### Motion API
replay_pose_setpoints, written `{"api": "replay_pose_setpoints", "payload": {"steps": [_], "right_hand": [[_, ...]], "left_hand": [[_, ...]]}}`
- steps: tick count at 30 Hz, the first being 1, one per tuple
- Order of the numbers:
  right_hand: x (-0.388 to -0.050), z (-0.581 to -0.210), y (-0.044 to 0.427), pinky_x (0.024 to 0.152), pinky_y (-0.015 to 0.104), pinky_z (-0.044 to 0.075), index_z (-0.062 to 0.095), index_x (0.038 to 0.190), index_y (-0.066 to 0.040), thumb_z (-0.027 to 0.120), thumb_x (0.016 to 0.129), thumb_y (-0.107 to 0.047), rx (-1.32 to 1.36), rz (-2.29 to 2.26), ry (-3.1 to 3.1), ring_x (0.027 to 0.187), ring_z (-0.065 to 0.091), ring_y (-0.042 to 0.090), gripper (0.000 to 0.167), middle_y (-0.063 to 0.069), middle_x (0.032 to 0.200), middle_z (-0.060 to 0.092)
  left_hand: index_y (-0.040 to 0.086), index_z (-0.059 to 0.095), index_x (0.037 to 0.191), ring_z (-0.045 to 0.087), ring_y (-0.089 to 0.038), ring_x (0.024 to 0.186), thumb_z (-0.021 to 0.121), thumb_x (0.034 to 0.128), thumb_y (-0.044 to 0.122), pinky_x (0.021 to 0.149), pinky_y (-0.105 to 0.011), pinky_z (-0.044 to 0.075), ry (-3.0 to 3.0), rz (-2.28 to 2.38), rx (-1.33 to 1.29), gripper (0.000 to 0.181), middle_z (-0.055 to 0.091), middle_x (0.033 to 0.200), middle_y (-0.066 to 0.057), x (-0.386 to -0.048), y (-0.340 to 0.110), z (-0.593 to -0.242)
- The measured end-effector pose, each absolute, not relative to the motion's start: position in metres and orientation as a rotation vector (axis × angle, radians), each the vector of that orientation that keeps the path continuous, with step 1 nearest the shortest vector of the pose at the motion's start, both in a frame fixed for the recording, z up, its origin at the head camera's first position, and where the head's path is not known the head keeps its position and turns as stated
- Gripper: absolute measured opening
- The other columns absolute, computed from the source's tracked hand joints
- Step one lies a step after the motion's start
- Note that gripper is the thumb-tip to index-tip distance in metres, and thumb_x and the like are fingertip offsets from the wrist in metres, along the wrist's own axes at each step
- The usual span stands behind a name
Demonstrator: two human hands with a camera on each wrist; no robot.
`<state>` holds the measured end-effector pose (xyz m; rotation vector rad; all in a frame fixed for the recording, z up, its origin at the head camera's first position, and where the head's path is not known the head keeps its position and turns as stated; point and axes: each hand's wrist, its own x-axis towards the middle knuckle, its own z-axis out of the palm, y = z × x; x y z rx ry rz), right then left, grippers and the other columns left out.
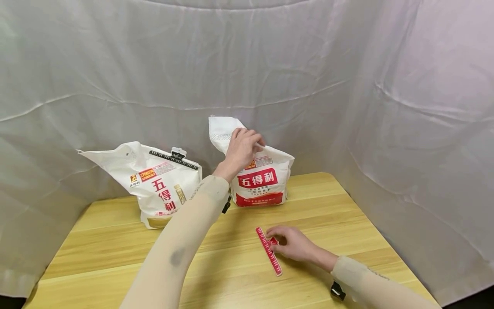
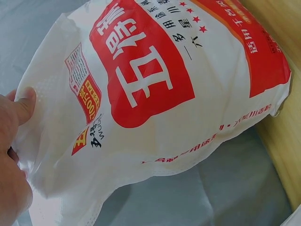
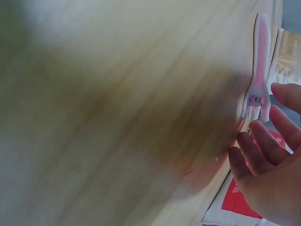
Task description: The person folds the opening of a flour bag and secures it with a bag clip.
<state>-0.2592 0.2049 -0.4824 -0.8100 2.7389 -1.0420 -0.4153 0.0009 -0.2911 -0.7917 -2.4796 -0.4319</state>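
A white flour bag with red print (image 1: 256, 182) stands at the back of the wooden table. My left hand (image 1: 243, 148) grips its folded top, the thumb (image 2: 26, 106) lying on the white plastic in the left wrist view. Nearer the front lies a red bag clip (image 1: 269, 251), its long bar slanting on the tabletop. My right hand (image 1: 295, 243) is at the clip's handle, with thumb and fingers (image 3: 268, 143) spread around it. Any contact there is hard to make out.
Left of it, a second white flour bag (image 1: 162, 184) leans on the table, with a black bag clip (image 1: 173, 159) across its top. Grey curtains (image 1: 308, 64) hang close behind and beside the wooden table (image 1: 115, 244).
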Motion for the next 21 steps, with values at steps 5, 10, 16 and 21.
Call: {"api": "replay_pose_setpoints", "payload": {"steps": [5,10,16,21], "right_hand": [[-0.2589,-0.4822,0.2052,0.11,0.059,0.044,0.074,0.118,-0.011,0.078,0.092,-0.017,-0.794,-1.04,2.746,0.131,0.059,0.037,0.027,0.012,0.137,0.066],[-0.2593,-0.4829,0.206,0.111,0.059,0.042,0.072,0.122,-0.007,0.078,0.093,-0.02,-0.812,-0.999,2.77,0.132,0.058,0.038,0.032,0.013,0.138,0.065],[-0.2591,-0.4837,0.2072,0.113,0.06,0.04,0.072,0.12,-0.005,0.079,0.093,-0.024,-0.78,-0.982,2.791,0.133,0.056,0.04,0.034,0.016,0.141,0.062],[-0.2587,-0.4838,0.2067,0.112,0.061,0.04,0.072,0.116,-0.006,0.08,0.092,-0.026,-0.749,-1.006,2.789,0.133,0.055,0.042,0.031,0.017,0.141,0.061]], "left_hand": [[0.019,0.076,0.102,0.056,-0.023,0.114,0.076,0.0959,0.017,0.117,-0.043,0.027,-2.473,-0.433,-0.797,0.007,0.071,0.107,0.002,-0.4154,0.0007,-0.2915],[0.019,0.076,0.102,0.056,-0.023,0.114,0.076,0.0957,0.017,0.117,-0.043,0.027,-2.468,-0.426,-0.797,0.007,0.071,0.106,0.002,-0.4151,0.0002,-0.2916],[0.02,0.076,0.103,0.056,-0.023,0.116,0.075,0.0959,0.017,0.119,-0.044,0.026,-2.476,-0.433,-0.795,0.008,0.071,0.108,0.003,-0.4146,0.0002,-0.2923],[0.02,0.076,0.104,0.056,-0.023,0.117,0.076,0.0959,0.018,0.12,-0.044,0.026,-2.484,-0.439,-0.789,0.008,0.071,0.109,0.003,-0.4141,0.0004,-0.2928]]}}
